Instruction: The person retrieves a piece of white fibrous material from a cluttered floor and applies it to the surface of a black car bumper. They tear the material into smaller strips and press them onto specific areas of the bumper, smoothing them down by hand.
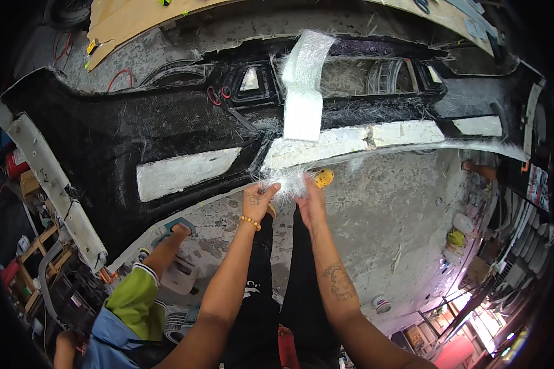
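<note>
My left hand [258, 198] and my right hand [309, 202] pinch a loose, frayed piece of white fibre mat [284, 184] just below the front edge of a large black moulded panel [80, 135], shaped like a car bumper. The panel has white patches [186, 172] along its front and cut-out openings behind. A long strip of white fibre mat [303, 107] drapes vertically over its middle, above my hands. Red-handled scissors [226, 93] lie on the panel, left of that strip.
A co-worker's green sleeve [132, 289] and hand [180, 230] are at lower left, near a plastic jug [177, 273]. Cardboard [123, 24] lies beyond the panel. Cluttered tools and boxes line the left side, stacked pieces [529, 234] the right, with another person's hand [474, 167].
</note>
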Motion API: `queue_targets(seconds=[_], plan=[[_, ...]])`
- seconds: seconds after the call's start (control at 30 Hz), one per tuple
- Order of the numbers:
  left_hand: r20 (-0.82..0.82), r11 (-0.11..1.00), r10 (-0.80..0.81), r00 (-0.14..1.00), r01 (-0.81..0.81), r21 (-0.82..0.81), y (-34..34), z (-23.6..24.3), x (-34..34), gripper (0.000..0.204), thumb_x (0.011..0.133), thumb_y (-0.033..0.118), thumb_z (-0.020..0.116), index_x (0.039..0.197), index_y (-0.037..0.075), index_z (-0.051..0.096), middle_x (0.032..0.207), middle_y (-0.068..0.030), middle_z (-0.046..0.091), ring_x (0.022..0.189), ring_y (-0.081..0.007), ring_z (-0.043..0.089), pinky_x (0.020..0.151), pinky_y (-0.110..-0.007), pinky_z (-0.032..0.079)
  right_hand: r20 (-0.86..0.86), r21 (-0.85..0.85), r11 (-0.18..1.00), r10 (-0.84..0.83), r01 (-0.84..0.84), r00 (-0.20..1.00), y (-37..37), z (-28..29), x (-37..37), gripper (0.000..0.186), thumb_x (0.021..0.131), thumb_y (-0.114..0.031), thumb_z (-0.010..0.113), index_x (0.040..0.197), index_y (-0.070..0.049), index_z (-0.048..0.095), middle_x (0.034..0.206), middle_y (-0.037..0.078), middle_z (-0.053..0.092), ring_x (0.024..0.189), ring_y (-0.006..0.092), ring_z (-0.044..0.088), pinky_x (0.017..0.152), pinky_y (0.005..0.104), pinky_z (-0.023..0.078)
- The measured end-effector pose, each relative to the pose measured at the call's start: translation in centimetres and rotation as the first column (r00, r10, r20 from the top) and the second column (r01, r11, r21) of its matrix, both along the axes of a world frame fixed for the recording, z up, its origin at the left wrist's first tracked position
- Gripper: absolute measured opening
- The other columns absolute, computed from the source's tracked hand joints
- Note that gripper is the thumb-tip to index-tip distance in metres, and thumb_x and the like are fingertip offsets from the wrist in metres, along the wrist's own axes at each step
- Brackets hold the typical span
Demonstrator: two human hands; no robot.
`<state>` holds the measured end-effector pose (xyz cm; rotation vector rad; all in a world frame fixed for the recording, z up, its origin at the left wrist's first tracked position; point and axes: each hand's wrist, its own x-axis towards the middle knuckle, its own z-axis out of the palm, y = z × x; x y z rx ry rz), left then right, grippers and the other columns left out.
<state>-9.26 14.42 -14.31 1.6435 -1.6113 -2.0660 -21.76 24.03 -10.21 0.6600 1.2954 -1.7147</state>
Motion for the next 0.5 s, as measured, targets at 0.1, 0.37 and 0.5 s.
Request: queue_targets(seconds=[0.1, 0.37, 0.5], plan=[[0.063, 0.977, -0.187, 0.980, 0.192, -0.095, -0.6, 0.3, 0.5, 0.030, 0.085, 0.027, 0.075, 0.076, -0.001, 0.072, 0.065, 0.0001, 0.063, 0.058, -0.0070, 0.049, 0.055, -0.027, 0.040, -0.150, 0.262, 0.921, 0.334, -0.288, 0.931, 1.5, -1.9, 1.3, 0.028, 0.087, -0.012, 0.072, 0.112, -0.004, 0.063, 0.103, 0.005, 0.068, 0.090, 0.0130, 0.064, 0.076, 0.0287, 0.053], [0.008, 0.974, -0.226, 0.974, 0.226, -0.030, -1.8, 0.8, 1.7, 0.036, 0.084, 0.033, 0.076, 0.073, -0.001, 0.068, 0.059, -0.0020, 0.059, 0.052, -0.0088, 0.049, 0.051, -0.030, 0.040, -0.140, 0.152, 0.917, 0.388, -0.368, 0.911, 1.9, -1.8, 1.7, 0.023, 0.086, -0.006, 0.072, 0.105, 0.004, 0.067, 0.098, 0.008, 0.070, 0.080, 0.0155, 0.067, 0.071, 0.0289, 0.057], [-0.090, 0.998, -0.018, 0.996, 0.024, 0.066, -2.1, 1.5, -0.2, 0.030, 0.085, 0.029, 0.076, 0.085, -0.001, 0.071, 0.072, -0.0019, 0.065, 0.064, -0.0078, 0.055, 0.059, -0.026, 0.043, -0.128, 0.114, 0.899, 0.435, -0.423, 0.891, 1.7, -1.5, 1.0, 0.023, 0.085, -0.004, 0.072, 0.105, 0.005, 0.066, 0.100, 0.010, 0.070, 0.082, 0.0173, 0.068, 0.074, 0.0313, 0.060]])
